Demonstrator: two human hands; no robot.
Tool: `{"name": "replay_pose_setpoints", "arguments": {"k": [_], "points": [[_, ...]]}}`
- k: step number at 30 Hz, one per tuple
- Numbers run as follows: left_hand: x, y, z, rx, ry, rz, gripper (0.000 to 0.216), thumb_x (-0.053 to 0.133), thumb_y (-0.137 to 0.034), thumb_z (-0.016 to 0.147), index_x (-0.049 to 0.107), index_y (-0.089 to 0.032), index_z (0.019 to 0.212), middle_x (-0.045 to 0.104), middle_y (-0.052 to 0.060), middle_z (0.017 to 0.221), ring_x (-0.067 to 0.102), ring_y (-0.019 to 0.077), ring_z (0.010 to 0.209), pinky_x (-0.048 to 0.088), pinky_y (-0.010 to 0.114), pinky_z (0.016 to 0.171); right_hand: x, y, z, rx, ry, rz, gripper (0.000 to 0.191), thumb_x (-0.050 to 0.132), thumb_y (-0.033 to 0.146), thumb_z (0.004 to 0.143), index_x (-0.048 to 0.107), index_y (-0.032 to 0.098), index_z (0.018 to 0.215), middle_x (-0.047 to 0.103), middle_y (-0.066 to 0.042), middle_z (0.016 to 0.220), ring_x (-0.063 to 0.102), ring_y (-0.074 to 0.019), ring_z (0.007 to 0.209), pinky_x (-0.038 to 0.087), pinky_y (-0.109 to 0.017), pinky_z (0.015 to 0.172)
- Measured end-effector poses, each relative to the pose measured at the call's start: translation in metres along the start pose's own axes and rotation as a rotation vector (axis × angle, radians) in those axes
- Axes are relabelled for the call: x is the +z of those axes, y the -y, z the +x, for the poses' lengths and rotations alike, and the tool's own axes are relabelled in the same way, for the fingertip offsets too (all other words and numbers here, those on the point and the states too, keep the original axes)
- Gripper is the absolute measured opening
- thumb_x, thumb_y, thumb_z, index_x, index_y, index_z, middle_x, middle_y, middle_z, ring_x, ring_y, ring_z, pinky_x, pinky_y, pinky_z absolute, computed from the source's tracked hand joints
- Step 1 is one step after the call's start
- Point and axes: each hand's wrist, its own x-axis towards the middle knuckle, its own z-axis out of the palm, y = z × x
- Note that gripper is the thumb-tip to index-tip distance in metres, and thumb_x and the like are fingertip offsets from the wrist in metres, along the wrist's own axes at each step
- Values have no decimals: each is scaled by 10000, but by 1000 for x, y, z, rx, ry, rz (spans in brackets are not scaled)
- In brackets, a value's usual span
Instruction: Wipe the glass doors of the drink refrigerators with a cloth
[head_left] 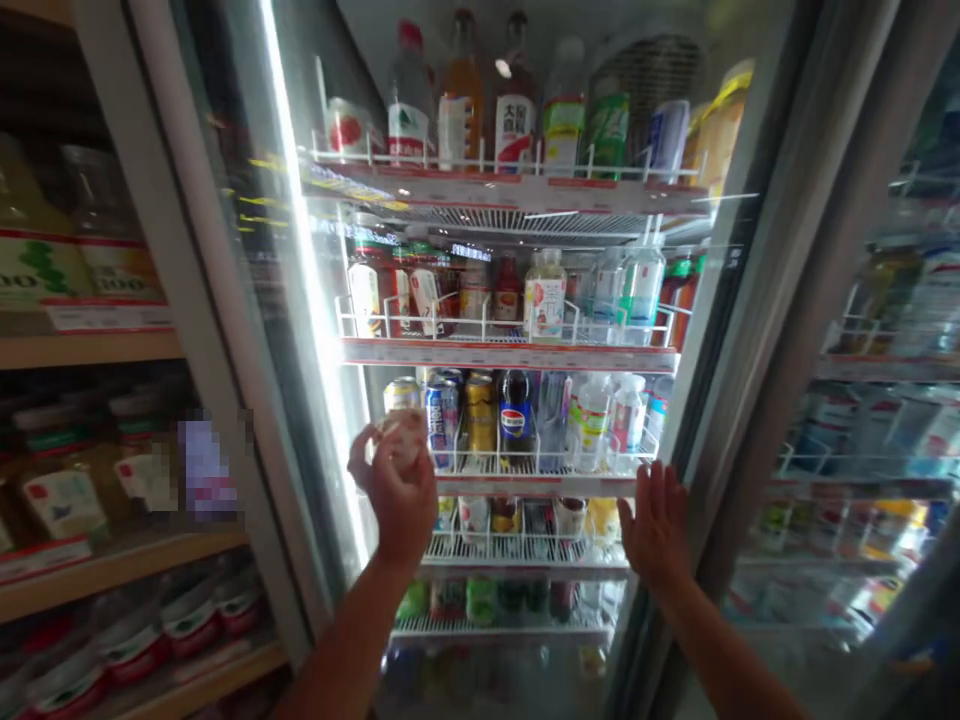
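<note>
My left hand (401,495) is raised at the left side of a lit drinks fridge, with its fingers curled round a small pale pinkish thing (405,437). That thing looks like a crumpled cloth or tissue, but blur hides its exact kind. Behind it stand a blue can (442,425) and a gold can (480,412). My right hand (657,525) is stretched out, fingers extended, at the right edge of the glass door beside the dark door frame (701,420). Whether its palm touches the glass, I cannot tell. A dark cola bottle (515,415) with a blue label stands between the hands.
White wire shelves (510,352) hold rows of bottles and cans. Reflections lie across the glass. Wooden shelves (112,350) with juice bottles (64,490) stand at the left. A second fridge (862,400) with drinks is at the right.
</note>
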Motion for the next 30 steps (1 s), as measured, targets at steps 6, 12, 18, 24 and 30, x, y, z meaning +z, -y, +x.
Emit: {"name": "replay_pose_setpoints", "arguments": {"k": [6,12,18,24,30], "points": [[19,-28,-33,385,220,56,641,444,-125,950,298,-212,1568,464,122,1518,326,241,1491,329,431,1215,28,2,-34,31,-81,35,763,471,359,960,88,311,1618,546,-171,1469,576,-405,1295,498,-658,1009],[51,-62,24,649,164,116,624,462,-118,967,332,-297,1550,547,45,1477,427,189,1426,362,381,1168,28,2,-33,8,-69,92,779,510,330,941,121,298,1616,591,-156,1426,619,-382,1248,488,-627,1030],[74,-93,38,596,174,3,634,459,-135,978,263,-233,1573,412,99,1574,350,214,1486,384,404,1180,25,3,-31,-23,-77,87,768,490,310,949,116,275,1619,610,-149,1406,631,-356,1239,462,-596,1068],[82,-110,28,1096,488,52,578,401,-65,967,445,-322,1483,531,-29,1492,483,161,1375,450,336,1095,24,4,-30,-24,-57,113,803,509,296,930,96,279,1619,617,-132,1402,620,-347,1255,464,-569,1071],[95,-124,88,661,183,119,537,421,-118,975,414,-167,1510,471,81,1540,458,275,1308,416,528,1064,21,5,-29,-60,-62,46,772,494,285,952,116,211,1620,593,-158,1424,558,-326,1335,373,-540,1157]]}}
